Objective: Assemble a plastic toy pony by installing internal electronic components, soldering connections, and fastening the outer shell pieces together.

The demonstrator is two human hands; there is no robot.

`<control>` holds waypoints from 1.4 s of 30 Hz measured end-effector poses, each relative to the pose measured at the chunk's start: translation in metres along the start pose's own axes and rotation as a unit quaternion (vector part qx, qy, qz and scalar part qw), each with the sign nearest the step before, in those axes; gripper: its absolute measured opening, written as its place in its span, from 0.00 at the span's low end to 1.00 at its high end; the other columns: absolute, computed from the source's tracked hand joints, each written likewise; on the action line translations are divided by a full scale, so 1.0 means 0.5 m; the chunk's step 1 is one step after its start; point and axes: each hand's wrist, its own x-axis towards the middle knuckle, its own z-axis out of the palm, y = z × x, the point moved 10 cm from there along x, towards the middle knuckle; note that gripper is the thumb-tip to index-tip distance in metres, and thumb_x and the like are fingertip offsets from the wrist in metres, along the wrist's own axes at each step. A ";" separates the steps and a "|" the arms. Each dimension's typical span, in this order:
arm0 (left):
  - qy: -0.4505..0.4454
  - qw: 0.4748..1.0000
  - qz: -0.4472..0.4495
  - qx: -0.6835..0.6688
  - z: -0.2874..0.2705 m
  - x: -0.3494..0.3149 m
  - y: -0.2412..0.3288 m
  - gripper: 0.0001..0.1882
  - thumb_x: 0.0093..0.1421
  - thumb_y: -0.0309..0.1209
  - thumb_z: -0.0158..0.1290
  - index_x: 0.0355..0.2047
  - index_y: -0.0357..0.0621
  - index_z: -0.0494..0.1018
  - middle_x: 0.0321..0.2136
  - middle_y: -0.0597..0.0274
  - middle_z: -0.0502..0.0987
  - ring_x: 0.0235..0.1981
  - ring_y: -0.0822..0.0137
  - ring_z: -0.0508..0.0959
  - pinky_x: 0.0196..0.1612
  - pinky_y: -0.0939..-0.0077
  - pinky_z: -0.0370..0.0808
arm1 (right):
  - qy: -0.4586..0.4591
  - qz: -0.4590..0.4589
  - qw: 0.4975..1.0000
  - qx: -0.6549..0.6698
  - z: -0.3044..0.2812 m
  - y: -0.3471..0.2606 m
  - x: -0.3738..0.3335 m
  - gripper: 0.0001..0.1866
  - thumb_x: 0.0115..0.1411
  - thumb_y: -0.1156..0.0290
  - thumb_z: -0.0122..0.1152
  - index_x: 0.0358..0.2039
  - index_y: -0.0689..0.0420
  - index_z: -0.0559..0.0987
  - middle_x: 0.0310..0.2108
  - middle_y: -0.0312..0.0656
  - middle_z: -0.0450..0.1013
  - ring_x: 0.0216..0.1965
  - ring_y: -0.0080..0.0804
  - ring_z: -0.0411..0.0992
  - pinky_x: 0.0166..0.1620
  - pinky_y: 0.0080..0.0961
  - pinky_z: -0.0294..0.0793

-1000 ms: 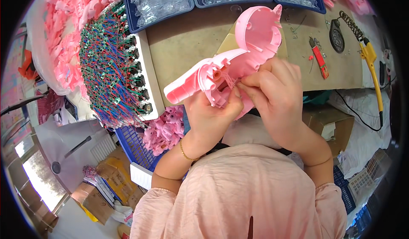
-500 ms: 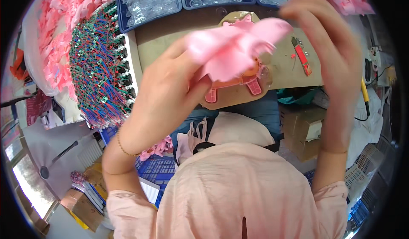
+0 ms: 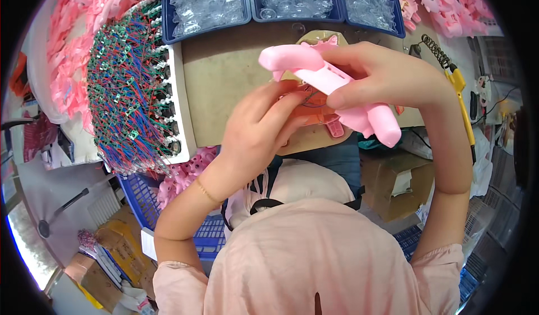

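My right hand (image 3: 387, 74) grips a pink plastic toy shell (image 3: 321, 78) between thumb and fingers, tilted above the work spot. Beneath it a tan fixture (image 3: 300, 145) lies at the near edge of the table. In the fixture sits another pink toy part, with a foot-like end (image 3: 336, 128) showing, and a translucent orange piece (image 3: 315, 116). My left hand (image 3: 250, 127) reaches over the fixture with its fingertips drawn together at the orange piece. A thin dark wire (image 3: 312, 96) shows by those fingertips. What they pinch is partly hidden.
Blue bins (image 3: 251, 19) of clear plastic parts line the back. Left stands a white tray (image 3: 184, 130) heaped with wired circuit boards (image 3: 126, 90), beside piled pink shells (image 3: 70, 68). More pink parts (image 3: 443, 6) lie back right. A yellow-handled tool (image 3: 459, 90) hangs at right, its cord coiled.
The pink shell has passed from my left hand to my right hand, which came in from the right. My left hand has moved down to the orange piece in the fixture.
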 end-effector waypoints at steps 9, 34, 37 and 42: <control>-0.078 0.994 0.063 0.053 0.053 -0.034 0.007 0.17 0.44 0.26 0.53 0.38 0.40 0.73 0.39 0.58 0.74 0.40 0.60 0.74 0.39 0.70 0.73 | -0.005 0.001 0.997 0.076 0.005 0.010 0.003 0.22 0.51 0.66 0.56 0.45 0.65 0.71 0.30 0.39 0.73 0.29 0.20 0.71 0.33 0.17 0.72; -0.219 0.858 0.078 0.458 0.148 -0.088 0.092 0.16 0.54 0.26 0.45 0.44 0.53 0.68 0.50 0.42 0.70 0.14 0.77 0.59 0.19 0.87 0.59 | 0.179 -0.112 0.975 0.064 0.004 -0.007 -0.033 0.26 0.50 0.70 0.58 0.50 0.63 0.68 0.34 0.40 0.72 0.34 0.20 0.71 0.35 0.19 0.71; -0.204 0.855 0.059 0.473 0.142 -0.096 0.089 0.16 0.53 0.28 0.47 0.44 0.51 0.68 0.49 0.45 0.71 0.16 0.76 0.63 0.21 0.85 0.64 | 0.165 -0.162 0.962 -0.142 0.013 -0.067 -0.025 0.31 0.44 0.71 0.63 0.51 0.61 0.68 0.36 0.45 0.72 0.38 0.35 0.71 0.43 0.26 0.69; -0.148 0.943 0.075 0.287 0.107 -0.093 0.083 0.21 0.48 0.28 0.50 0.45 0.46 0.67 0.43 0.56 0.71 0.34 0.64 0.74 0.32 0.71 0.74 | 0.063 -0.191 0.916 -0.347 0.076 -0.099 0.016 0.30 0.39 0.68 0.65 0.47 0.59 0.71 0.39 0.47 0.71 0.43 0.44 0.68 0.49 0.33 0.65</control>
